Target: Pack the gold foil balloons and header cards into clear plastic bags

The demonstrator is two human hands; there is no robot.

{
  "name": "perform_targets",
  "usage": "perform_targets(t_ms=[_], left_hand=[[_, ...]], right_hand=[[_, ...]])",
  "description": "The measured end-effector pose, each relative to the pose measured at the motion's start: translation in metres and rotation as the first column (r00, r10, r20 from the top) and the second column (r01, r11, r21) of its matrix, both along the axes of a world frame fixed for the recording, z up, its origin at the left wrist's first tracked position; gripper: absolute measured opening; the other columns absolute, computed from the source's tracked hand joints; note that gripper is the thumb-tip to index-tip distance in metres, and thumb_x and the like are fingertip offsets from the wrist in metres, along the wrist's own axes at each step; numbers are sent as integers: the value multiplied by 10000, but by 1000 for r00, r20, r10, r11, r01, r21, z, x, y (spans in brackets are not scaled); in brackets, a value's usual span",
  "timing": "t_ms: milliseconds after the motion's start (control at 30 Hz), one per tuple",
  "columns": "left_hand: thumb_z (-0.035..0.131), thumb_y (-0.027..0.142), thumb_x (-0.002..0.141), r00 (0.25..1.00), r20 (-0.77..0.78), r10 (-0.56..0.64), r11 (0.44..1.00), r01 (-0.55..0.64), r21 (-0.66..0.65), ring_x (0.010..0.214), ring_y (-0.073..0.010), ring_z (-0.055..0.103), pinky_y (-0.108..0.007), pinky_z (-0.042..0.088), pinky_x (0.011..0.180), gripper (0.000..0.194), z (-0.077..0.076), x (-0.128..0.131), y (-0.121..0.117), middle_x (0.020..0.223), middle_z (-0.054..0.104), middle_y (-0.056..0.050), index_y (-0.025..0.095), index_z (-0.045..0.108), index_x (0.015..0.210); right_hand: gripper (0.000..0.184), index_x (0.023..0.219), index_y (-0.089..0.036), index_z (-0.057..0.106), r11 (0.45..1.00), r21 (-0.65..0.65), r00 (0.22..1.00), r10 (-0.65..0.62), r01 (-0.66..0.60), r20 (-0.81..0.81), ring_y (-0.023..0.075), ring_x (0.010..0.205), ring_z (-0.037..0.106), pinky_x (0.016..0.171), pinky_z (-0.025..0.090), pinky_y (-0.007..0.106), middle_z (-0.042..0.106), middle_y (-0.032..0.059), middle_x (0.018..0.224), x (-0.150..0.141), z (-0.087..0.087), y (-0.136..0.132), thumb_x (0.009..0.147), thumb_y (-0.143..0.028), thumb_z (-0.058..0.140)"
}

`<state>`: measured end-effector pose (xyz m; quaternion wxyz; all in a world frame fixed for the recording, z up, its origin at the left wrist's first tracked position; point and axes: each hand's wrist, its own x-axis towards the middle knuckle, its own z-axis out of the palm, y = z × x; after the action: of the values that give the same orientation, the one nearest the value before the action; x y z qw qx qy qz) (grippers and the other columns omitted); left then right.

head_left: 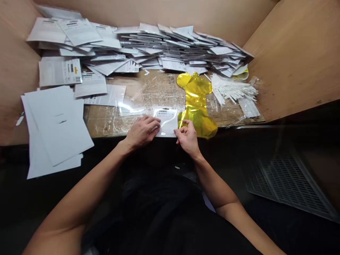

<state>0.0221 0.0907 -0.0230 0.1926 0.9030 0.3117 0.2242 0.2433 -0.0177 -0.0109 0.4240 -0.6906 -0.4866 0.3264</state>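
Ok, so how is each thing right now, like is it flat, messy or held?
Packet: between both hands, sealed or open unclear
Left hand: fingers bent, at the packet's left edge
Right hand: seems to pinch the packet's lower right corner
Yellow foil: flat, wrinkled, not blown up
Pile of packets: heaped, messy
Sheets: unevenly stacked
White sticks: loosely bunched
Cardboard: flat

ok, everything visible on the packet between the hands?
Squarish white packet, glossy like clear plastic, with small dark print and a dark slot-like mark near its far edge. It sits at the near edge of the brown worktop, roughly flat; left hand touches its left side, right hand its near right corner.
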Motion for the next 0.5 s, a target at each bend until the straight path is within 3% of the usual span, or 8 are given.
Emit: perform_targets(t_ms=[100, 167, 233, 367, 433, 500], left_hand=[[536, 311, 1058, 992, 127, 14, 1000, -11, -28, 1172, -279, 683, -483, 549, 1067, 237, -1, -5, 0, 1254, 762, -76, 266, 724, 1195], [568, 339, 1046, 958, 267, 106, 994, -97, -47, 1214, -270, 684, -446, 591, 1045, 286, -1, -8, 1, 1342, 715, -96, 259, 687, 1294], [606, 358, 1022, 903, 374, 211, 977, -188, -96, 1252, -272, 683, -419, 634, 998, 363, 0, -9, 2, 1446, 650, -113, 252, 650, 1366], [630, 394, 991, 889, 358, 287, 956, -242, -166, 1189, -282, 725, -428, 664, 972, 298, 1, -11, 2, 1396, 682, -93, 274, 708, 1251], [623, 397, 989, 906, 303, 295, 954, -263, -141, 1162, -287, 734, -451, 636, 1032, 220, 0, -12, 1, 1298, 733, -81, 282, 744, 1132], [612, 390, 989, 909, 264, 324, 945, -300, -127, 1107, -283, 742, -451, 614, 1041, 189, 1, -11, 0, 1182, 771, -69, 279, 759, 1036]], right_hand=[[346, 1125, -223, 562, 963, -77, 913, 218, -259, -345, 111, 440, 482, 455, 406, 225, 534, -100, 610, 4, 18, 15, 874, -396, 724], [251, 1009, -211, 585, 937, -45, 880, 309, -347, -360, 95, 435, 454, 425, 380, 207, 507, -99, 574, 14, 39, 49, 865, -336, 748], [194, 981, -204, 582, 956, 31, 922, 288, -290, -260, 94, 464, 475, 423, 387, 199, 523, -78, 603, 35, 72, 104, 905, -284, 742], [188, 953, -168, 554, 986, 161, 997, 39, -50, 68, 105, 683, 626, 618, 512, 218, 610, -2, 800, 114, 146, 226, 1045, -307, 641], [225, 936, -128, 575, 982, 188, 954, -85, 31, 287, 151, 875, 687, 760, 542, 282, 627, 34, 895, 158, 164, 256, 1066, -309, 601], [254, 854, -115, 601, 968, 251, 902, -93, -18, 423, 192, 962, 686, 835, 535, 339, 632, 63, 903, 188, 159, 251, 1023, -294, 666]])
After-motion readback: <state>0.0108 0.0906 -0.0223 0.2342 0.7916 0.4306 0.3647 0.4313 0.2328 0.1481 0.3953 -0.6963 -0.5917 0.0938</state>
